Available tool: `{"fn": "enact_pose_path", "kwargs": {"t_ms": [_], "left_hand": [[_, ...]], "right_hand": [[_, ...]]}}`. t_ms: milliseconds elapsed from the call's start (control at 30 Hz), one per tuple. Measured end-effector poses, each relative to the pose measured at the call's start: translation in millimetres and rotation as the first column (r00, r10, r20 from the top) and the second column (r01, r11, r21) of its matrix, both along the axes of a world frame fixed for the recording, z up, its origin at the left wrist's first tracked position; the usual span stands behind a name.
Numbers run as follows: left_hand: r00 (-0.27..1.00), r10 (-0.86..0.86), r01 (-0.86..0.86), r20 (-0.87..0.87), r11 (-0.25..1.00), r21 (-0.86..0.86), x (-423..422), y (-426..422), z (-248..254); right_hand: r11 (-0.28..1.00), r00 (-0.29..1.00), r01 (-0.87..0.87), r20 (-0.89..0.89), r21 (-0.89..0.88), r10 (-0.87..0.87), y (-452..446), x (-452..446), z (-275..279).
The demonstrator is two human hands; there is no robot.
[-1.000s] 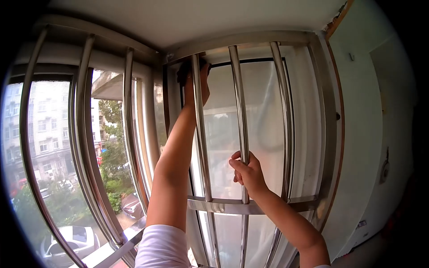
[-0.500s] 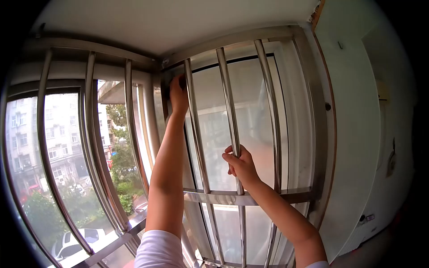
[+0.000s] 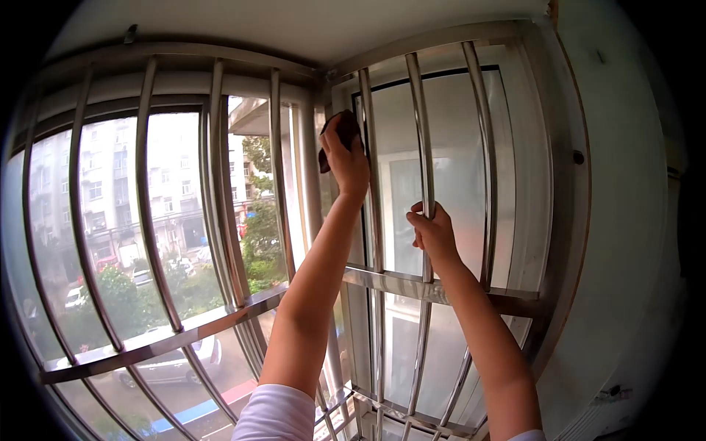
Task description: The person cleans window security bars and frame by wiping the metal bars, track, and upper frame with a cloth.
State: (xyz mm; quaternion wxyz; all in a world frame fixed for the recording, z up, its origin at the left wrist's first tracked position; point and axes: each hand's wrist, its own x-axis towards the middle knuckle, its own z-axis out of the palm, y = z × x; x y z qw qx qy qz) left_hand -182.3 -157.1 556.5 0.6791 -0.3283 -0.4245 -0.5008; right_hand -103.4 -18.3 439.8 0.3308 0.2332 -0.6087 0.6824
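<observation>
My left hand (image 3: 348,165) is raised high at the corner of the metal window bars, its fingers closed over a dark brown cloth (image 3: 349,128). It lies just left of the nearest upright bar (image 3: 371,176) of the right-hand side, against the corner post; whether the cloth touches the post I cannot tell. Lower down, my right hand (image 3: 436,234) is wrapped round the middle shiny upright bar (image 3: 420,132), a little above the horizontal rail (image 3: 401,284).
Another row of bars (image 3: 147,191) runs along the left, before a window onto buildings, trees and a parked car (image 3: 173,364). A frosted pane (image 3: 456,176) stands behind the right bars. The ceiling (image 3: 294,29) is close above, and a pale wall (image 3: 625,242) is at the right.
The view has swung left, so the bars sit further right. My left hand now shows more fully, with the dark cloth plainly visible. My right hand still grips the same bar.
</observation>
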Motion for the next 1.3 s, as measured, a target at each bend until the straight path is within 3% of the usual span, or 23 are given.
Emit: {"fn": "enact_pose_path", "kwargs": {"t_ms": [133, 300, 400, 533, 600, 667, 733, 767, 800, 867, 967, 1300], "left_hand": [[0.996, 0.084, -0.079, 0.037, 0.989, -0.127, 37.0, -5.1, -31.5], [0.989, 0.063, -0.033, 0.132, 0.974, -0.223, 75.7, -14.3, -77.2], [0.98, 0.124, -0.079, 0.156, 0.96, -0.27, 108.8, -30.1, -98.0], [0.949, 0.233, -0.141, 0.212, 0.915, -0.378, 146.4, -66.3, -118.4], [0.941, 0.299, -0.22, 0.157, 0.896, -0.387, 162.7, -83.7, -121.9], [0.909, 0.387, -0.295, 0.154, 0.86, -0.416, 181.6, -104.2, -123.1], [0.897, 0.439, -0.383, 0.047, 0.827, -0.413, 202.6, -119.0, -119.2], [0.885, 0.46, -0.397, 0.065, 0.821, -0.41, 206.8, -124.9, -116.2], [0.874, 0.48, -0.418, 0.07, 0.818, -0.395, 212.2, -129.5, -113.1], [0.86, 0.499, -0.423, 0.107, 0.814, -0.397, 222.3, -135.8, -105.2], [0.839, 0.539, -0.473, 0.078, 0.792, -0.386, 236.4, -138.5, -96.4], [0.882, 0.465, -0.392, 0.077, 0.815, -0.428, 226.5, -117.9, -88.9]], "right_hand": [[1.0, 1.0, 0.002, -0.023, -0.002, -0.002, 4.2, -12.7, -3.9], [0.999, 1.0, -0.006, -0.005, 0.054, 0.006, 20.6, -42.9, -7.7], [0.997, 0.998, -0.049, -0.044, 0.053, 0.051, 36.1, -83.8, -12.3], [0.993, 0.993, 0.035, -0.12, 0.114, -0.022, 60.9, -157.0, -19.1], [0.97, 0.967, 0.205, -0.182, 0.128, -0.18, 56.5, -165.6, -22.5], [0.939, 0.953, 0.271, -0.197, 0.211, -0.23, 63.9, -190.9, -24.1], [0.988, 0.993, 0.071, -0.101, 0.135, -0.057, 49.1, -149.0, -10.9], [0.987, 0.992, 0.097, -0.094, 0.131, -0.086, 45.9, -146.6, -12.9], [0.976, 0.992, 0.061, 0.094, 0.21, -0.082, 48.3, -131.2, -6.7], [0.985, 0.982, 0.118, -0.16, 0.127, -0.097, 54.5, -185.7, -16.1], [0.986, 0.96, 0.116, -0.268, 0.12, -0.081, 62.7, -219.6, -19.2], [0.989, 0.991, 0.098, -0.102, 0.112, -0.087, 69.9, -204.8, -17.5]]}}
